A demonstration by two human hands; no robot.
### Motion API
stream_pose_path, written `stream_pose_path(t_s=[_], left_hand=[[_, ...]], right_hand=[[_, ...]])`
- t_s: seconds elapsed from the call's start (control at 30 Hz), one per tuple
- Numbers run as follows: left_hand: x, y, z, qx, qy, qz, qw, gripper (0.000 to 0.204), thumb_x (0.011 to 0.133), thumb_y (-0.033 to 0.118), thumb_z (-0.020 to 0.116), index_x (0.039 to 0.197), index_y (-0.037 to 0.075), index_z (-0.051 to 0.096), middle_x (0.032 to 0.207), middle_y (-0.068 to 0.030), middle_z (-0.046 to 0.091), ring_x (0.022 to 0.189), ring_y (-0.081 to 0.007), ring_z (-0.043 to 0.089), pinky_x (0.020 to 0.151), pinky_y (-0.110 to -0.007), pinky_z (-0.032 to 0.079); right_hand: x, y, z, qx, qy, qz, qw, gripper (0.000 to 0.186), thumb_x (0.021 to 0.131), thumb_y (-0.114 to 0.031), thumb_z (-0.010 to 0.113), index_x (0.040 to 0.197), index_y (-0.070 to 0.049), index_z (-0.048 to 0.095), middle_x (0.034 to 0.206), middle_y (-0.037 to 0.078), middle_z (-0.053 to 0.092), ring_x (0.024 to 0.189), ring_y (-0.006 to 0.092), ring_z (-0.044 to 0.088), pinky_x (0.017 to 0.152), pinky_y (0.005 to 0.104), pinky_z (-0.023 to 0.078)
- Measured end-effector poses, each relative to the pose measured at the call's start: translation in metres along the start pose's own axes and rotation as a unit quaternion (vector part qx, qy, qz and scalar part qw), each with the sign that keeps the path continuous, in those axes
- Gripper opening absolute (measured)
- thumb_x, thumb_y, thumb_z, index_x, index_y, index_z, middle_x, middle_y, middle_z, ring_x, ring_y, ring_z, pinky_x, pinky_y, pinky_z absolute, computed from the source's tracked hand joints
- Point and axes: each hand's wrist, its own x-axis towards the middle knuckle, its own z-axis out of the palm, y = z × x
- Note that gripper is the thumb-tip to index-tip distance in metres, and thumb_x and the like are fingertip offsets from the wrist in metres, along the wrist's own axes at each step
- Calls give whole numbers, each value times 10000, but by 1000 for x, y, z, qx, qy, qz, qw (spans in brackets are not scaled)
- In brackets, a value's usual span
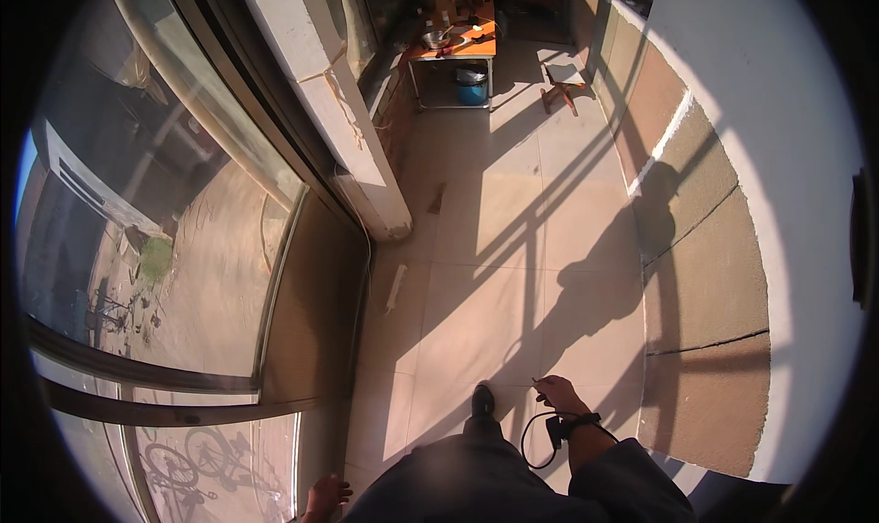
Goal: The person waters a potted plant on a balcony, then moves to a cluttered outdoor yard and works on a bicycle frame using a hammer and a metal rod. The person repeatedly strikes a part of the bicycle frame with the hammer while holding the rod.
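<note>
My right hand (560, 395) is held out ahead of my body above the tiled floor (499, 285). Its thumb and fingers are pinched, with a small thin tip poking out that is too small to name. On that wrist sits a black strap with a small box (569, 423), from which a black cable (526, 436) loops out. At the lower edge my left hand (328, 497) hangs by the glass door, fingers apart and holding nothing. One dark shoe (482, 399) is forward on the tiles.
Sliding glass door panels (174, 248) line the left, past a white pillar (320, 102). A low tiled wall (700, 239) runs along the right. Ahead stand an orange table (485, 43) with bowls and bottles, a blue bucket (472, 91) beneath it, and a small folding stool (561, 76).
</note>
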Motion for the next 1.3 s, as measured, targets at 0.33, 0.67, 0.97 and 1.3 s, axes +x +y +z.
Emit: stream_pose_path(t_s=[0.33, 0.67, 0.97, 1.3], left_hand=[[-16, -170, -126, 160, 345, 252, 890, 356, 985, 226, 564, 1231, -31, 573, 1161, -239, 638, 1038, -395, 618, 868, -458, 506], [-153, -95, -368, 225, 787, 279, 503, 484, 1030, 109, 482, 1500, 42, 388, 1551, -174, 378, 1451, -344, 341, 1179, -461, 304], [-139, -97, -438, 227, 825, 223, 467, 516, 981, 43, 511, 1483, 16, 394, 1547, -195, 352, 1454, -383, 321, 1189, -490, 278], [-92, -85, -536, 173, 772, 343, 507, 531, 843, 36, 615, 1372, 60, 569, 1517, -124, 429, 1429, -334, 377, 1165, -482, 297]], right_hand=[[-45, -8, 164, -200, -114, -94, 968, 212, 879, -200, 755, 988, -34, 679, 777, 40, 669, 665, 114, 628, 546, 266, 471], [-79, -22, 353, -419, -162, -57, 891, 195, 904, -251, 711, 1012, -92, 683, 718, 15, 663, 563, 71, 549, 509, 242, 427], [-71, -32, 562, -531, -294, -97, 789, 167, 911, -237, 697, 976, -83, 704, 800, 7, 677, 685, 105, 665, 577, 269, 491], [-146, 53, 848, -646, -486, -120, 577, 253, 890, -269, 707, 985, -35, 694, 785, 34, 662, 668, 123, 637, 636, 281, 506]])
